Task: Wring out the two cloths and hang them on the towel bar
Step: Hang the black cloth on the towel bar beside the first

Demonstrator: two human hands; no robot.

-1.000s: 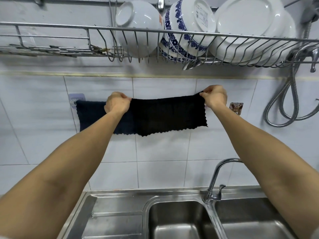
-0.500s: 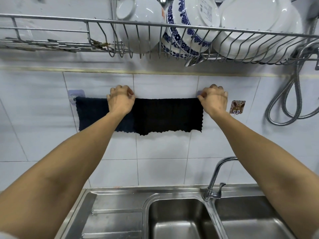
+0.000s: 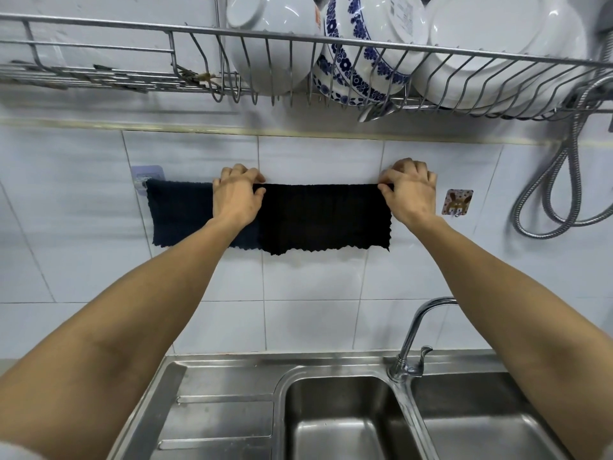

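Both cloths hang on the bar: the navy cloth (image 3: 180, 212) and the black cloth (image 3: 326, 217). Your left hand (image 3: 237, 197) and right hand (image 3: 409, 192) pinch the black one's top edge; you only need to let go.

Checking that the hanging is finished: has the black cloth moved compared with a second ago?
Yes. The black cloth now hangs flat against the wall tiles, its right edge farther from the bunny hook.
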